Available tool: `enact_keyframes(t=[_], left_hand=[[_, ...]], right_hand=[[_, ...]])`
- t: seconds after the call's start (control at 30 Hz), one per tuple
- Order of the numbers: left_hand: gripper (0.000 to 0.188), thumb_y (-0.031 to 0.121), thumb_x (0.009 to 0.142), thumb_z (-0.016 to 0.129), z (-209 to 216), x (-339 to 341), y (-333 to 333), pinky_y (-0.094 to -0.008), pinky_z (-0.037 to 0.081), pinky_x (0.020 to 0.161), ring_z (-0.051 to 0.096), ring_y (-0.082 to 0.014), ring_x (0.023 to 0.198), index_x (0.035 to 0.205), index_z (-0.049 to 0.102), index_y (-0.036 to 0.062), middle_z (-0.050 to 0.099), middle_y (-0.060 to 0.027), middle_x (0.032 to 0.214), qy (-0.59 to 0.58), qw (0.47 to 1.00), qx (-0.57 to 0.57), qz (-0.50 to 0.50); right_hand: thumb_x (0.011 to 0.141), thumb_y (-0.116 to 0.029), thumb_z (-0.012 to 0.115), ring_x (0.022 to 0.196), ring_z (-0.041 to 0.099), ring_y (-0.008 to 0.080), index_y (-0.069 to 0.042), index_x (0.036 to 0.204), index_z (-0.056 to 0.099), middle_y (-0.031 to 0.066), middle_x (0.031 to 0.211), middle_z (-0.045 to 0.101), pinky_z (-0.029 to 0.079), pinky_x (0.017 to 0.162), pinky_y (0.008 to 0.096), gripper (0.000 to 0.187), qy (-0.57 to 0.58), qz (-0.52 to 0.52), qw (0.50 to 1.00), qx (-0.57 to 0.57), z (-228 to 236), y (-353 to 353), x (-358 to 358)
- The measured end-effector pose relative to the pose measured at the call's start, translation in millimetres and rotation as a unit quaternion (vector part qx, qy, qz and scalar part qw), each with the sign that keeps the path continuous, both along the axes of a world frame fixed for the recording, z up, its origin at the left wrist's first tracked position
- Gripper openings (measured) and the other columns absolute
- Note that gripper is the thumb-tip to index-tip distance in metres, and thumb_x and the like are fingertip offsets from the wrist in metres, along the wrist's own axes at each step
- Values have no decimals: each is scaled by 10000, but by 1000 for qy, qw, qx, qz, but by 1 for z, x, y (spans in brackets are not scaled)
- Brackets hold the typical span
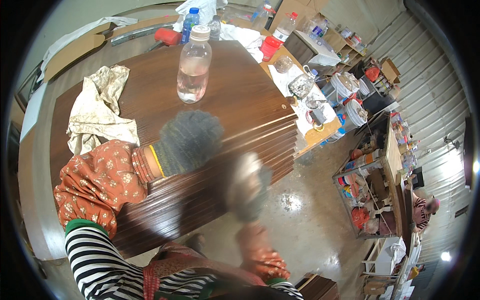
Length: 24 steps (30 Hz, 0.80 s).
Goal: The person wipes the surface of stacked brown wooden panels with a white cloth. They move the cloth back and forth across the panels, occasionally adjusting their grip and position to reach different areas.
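Brown panels: a dark, glossy stack (240, 85) lies on the pale counter (36, 210) in front of the person, its stepped edges (272, 150) fanned out along the side nearest the body and toward the right.
Left hand: the gloved left hand (190, 142) rests palm-down on top of the stack, just behind those edges; nothing shows in it, and I cannot tell whether the fingers lie flat or curl. Steady, even pressure here should keep the thin layers from sliding.
Right hand: the right hand (250, 187) is a blur at the near edge, with something pale about its fingers; I cannot tell whether it grasps that or whether it touches the panels. Any stroke would likely go best along the edges, not across them, where a glove could snag.
Orange sleeve: the loose, flowered left sleeve (97, 177) lies low over the panels; holding the forearm higher should avoid smears.
Clear bottle: the capped bottle (194, 70) of clear liquid stands upright on the stack, beyond the left hand. A jolt to the panels could topple it, so a wide berth is wise.
Cream cloth: the crumpled cloth (97, 110) lies left of the bottle, near the left sleeve, apart from both hands.
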<state>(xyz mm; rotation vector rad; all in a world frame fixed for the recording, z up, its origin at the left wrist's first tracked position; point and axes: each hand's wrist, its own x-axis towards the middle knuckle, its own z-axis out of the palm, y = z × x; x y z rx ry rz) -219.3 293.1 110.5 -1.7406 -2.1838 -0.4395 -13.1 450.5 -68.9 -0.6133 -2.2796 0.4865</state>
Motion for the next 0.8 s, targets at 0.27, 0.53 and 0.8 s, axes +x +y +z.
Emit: enact_keyframes(t=[0.27,0.53,0.8], left_hand=[[197,276,873,639,0,-2,0,-439,505,823,624,-314,956,943,637,91,617,-102,962,39,998,-45,4],[204,282,866,640,7,1,0,-448,502,822,625,-317,947,941,628,92,620,-105,973,-8,1000,-22,0],[222,276,852,644,-4,-1,-2,-445,505,805,621,-319,933,969,628,88,618,-111,978,35,999,-17,2]], right_hand=[[982,-306,626,876,626,185,-2,1319,543,125,1104,617,537,713,306,461,202,-89,919,-325,47,169,-4],[1000,-229,570,1016,631,317,19,1180,613,200,1065,640,519,877,408,309,-40,-51,984,166,62,10,-39],[995,-308,567,1325,469,431,91,1454,359,323,1429,465,389,1116,453,642,39,-142,971,-190,115,84,-57]])
